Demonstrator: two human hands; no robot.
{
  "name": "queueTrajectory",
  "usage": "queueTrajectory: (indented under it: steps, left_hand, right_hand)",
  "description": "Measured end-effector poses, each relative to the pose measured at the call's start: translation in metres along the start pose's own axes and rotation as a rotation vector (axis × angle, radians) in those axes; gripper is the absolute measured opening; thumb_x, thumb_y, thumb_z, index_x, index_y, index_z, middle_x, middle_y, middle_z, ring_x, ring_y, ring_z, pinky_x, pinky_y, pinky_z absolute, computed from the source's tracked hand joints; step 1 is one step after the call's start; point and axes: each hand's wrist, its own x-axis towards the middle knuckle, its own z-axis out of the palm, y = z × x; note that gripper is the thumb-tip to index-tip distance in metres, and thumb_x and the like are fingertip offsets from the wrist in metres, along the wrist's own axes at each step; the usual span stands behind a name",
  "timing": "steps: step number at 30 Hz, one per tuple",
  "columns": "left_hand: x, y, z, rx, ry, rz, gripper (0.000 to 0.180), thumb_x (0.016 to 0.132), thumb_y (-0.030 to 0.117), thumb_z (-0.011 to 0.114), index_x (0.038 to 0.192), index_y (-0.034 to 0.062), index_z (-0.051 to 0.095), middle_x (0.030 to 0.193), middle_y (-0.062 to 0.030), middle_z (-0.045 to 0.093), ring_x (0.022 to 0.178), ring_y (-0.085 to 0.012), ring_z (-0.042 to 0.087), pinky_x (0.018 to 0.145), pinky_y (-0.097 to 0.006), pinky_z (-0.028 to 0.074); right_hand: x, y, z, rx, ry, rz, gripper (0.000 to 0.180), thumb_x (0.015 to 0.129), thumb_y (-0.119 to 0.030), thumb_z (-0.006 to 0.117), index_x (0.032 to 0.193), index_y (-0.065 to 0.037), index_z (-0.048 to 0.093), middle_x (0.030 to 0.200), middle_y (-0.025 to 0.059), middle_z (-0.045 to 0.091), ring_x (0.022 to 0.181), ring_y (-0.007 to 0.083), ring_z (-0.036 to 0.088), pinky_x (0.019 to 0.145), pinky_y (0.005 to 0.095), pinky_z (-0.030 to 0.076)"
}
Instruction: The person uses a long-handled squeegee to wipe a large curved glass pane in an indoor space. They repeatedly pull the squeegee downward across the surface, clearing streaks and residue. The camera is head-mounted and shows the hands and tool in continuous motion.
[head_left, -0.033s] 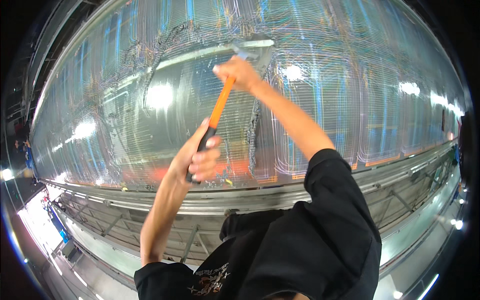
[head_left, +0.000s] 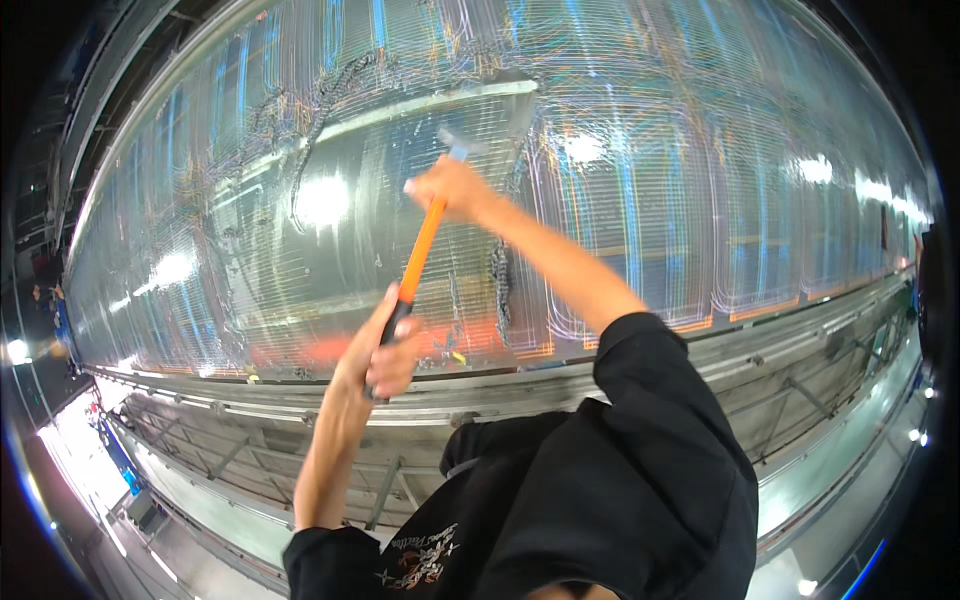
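Note:
A long-handled scraper [head_left: 424,248] with an orange shaft and black grip slants across a broad, shiny panel [head_left: 640,190]. My left hand [head_left: 388,358] is wrapped round the black grip at the near end. Higher up, my right hand [head_left: 452,190] grips the shaft just below the metal head [head_left: 458,148], which is blurred by motion. Fine ridges and coloured lines cover much of the panel. Around the scraper lies a smoother grey patch, edged by crumbled dark residue [head_left: 502,290]. Whether the blade touches the panel, I cannot tell.
A metal rail [head_left: 560,385] runs along the panel's near edge, close to my body. Below it shows a frame of bars [head_left: 385,490]. A small yellow scrap [head_left: 459,357] lies near the panel's front edge. Bright lamp reflections [head_left: 325,203] glare off the surface.
Both hands and the scraper have moved toward me and slightly left. The scraper's head has come down from the upper edge of the smooth patch.

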Motion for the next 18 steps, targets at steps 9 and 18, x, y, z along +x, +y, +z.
queueTrajectory:
  steps: [9, 18]
  left_hand:
    - [-0.146, -0.24, -0.11, 0.122, 0.335, -0.196, 0.06, 0.105, 0.069, 0.032, 0.078, 0.017, 0.044, 0.046, 0.0073, 0.034, 0.029, -0.006, 0.03, 0.029, -0.024, 0.031]
    - [-0.108, -0.312, -0.08, 0.222, 1.01, -0.197, 0.057, 0.092, 0.071, 0.063, 0.083, 0.0146, 0.063, 0.064, 0.0025, 0.057, 0.045, -0.0059, 0.045, 0.046, -0.022, 0.04]
  right_hand:
    - [-0.206, -0.262, 0.136, -0.053, 0.136, 0.062, 0.037, 0.092, -0.022, 0.071, 0.062, -0.013, 0.051, 0.059, 0.0039, 0.055, 0.059, 0.0246, 0.055, 0.064, 0.0382, 0.04]
    - [-0.29, -0.283, 0.108, -0.101, 0.193, 0.076, 0.033, 0.084, -0.011, 0.075, 0.061, -0.011, 0.051, 0.055, 0.0032, 0.05, 0.052, 0.023, 0.051, 0.056, 0.0368, 0.04]
